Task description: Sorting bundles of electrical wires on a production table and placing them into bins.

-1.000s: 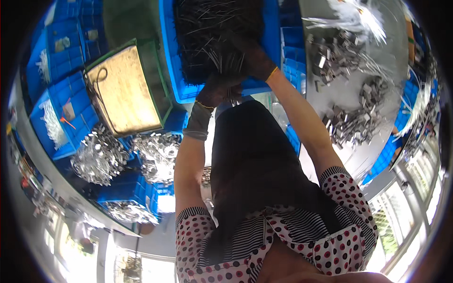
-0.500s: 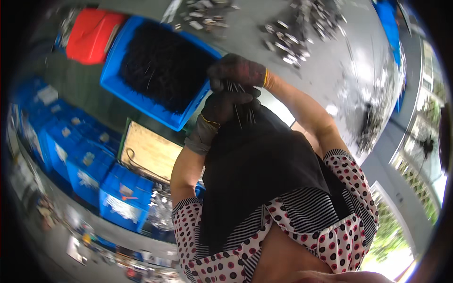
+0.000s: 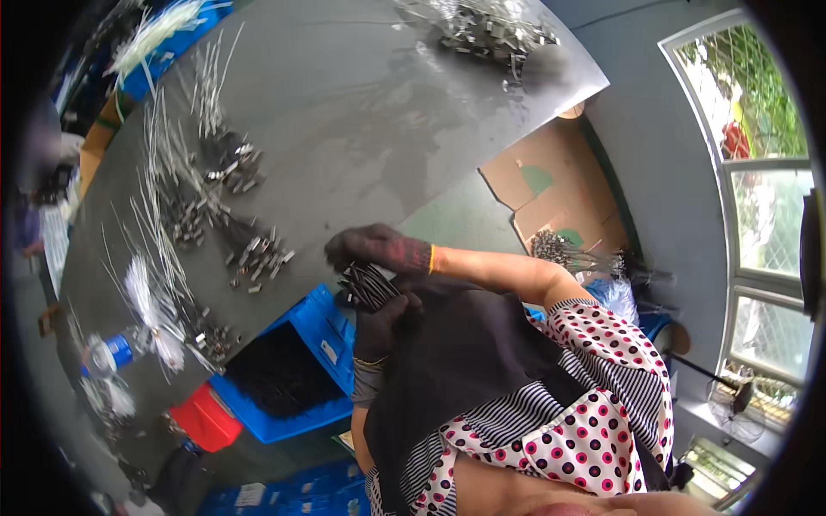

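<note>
- The left hand (image 3: 385, 320), in a dark work glove, is closing around the lower end of a bundle of thin dark metal rods (image 3: 368, 285), gripping it from below.
- The right hand (image 3: 379, 249), also in a dark glove with an orange cuff, is curling over the top of the same bundle, fingers bent around the rods.
- The bundle is sitting between the two hands, close in front of the person's dark apron (image 3: 465, 361).
- A blue rectangular plastic crate (image 3: 331, 340) is standing just below and to the left of the left hand; it is holding a dark mass of the same kind of thin rods.
- A red plastic box (image 3: 205, 419) is touching the crate's far left corner; what it is holding cannot be told.
- A wide grey tabletop (image 3: 361, 129) is stretching above both hands, with loose piles of small silvery metal pieces (image 3: 249, 249) and long pale wires (image 3: 163, 172) lying well to the left of the hands.
- Another heap of silvery metal parts (image 3: 486, 30) is lying far above the right hand at the table's edge.
- Flattened brown cardboard (image 3: 551, 185) is lying on the floor to the right of the right hand.
- A barred window with greenery behind it (image 3: 757, 129) is filling the wall further right.
</note>
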The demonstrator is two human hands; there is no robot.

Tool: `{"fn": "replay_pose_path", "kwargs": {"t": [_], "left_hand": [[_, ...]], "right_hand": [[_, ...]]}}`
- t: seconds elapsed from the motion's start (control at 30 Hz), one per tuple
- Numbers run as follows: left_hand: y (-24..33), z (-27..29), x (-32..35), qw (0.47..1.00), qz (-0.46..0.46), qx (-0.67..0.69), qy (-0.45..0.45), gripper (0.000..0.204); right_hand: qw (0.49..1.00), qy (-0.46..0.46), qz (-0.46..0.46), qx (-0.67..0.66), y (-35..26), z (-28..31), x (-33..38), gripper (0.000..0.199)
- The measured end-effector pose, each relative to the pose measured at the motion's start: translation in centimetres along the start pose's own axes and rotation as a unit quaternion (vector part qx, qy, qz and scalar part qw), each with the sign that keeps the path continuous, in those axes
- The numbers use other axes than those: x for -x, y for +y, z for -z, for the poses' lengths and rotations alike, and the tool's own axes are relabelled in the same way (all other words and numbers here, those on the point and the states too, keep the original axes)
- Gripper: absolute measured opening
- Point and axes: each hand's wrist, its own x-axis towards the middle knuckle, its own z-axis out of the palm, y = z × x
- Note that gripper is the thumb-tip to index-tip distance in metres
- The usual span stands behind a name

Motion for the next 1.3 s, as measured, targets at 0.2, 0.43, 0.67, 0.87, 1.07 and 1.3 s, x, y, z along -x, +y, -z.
{"fn": "replay_pose_path", "kwargs": {"t": [0.2, 0.43, 0.67, 0.87, 1.07, 1.3], "left_hand": [[-0.2, -6.3, -3.9, 0.992, 0.060, -0.112, 0.012, 0.031], [0.6, -8.8, -10.9, 0.921, 0.090, -0.292, -0.243, 0.042], [2.9, -11.3, -18.6, 0.919, 0.167, -0.243, -0.260, 0.035], [5.9, -15.1, -25.7, 0.945, 0.072, -0.279, -0.152, 0.024], [4.9, -12.6, -32.8, 0.752, -0.068, -0.627, -0.192, 0.028], [1.4, -17.8, -35.1, 0.959, 0.071, -0.273, -0.008, 0.027]], "right_hand": [[0.885, 0.383, 0.107, 0.241, -3.1, 18.5, 3.9, 0.032], [0.621, 0.635, 0.138, 0.439, -12.3, 33.2, 5.6, 0.028], [0.565, 0.651, -0.130, 0.490, -14.3, 40.6, 1.6, 0.033], [0.600, 0.639, -0.118, 0.467, -13.2, 43.6, 1.4, 0.036], [0.578, 0.645, 0.092, 0.492, -9.3, 46.3, -3.3, 0.038], [0.694, 0.611, 0.066, 0.375, -11.2, 48.1, 0.3, 0.039]]}}
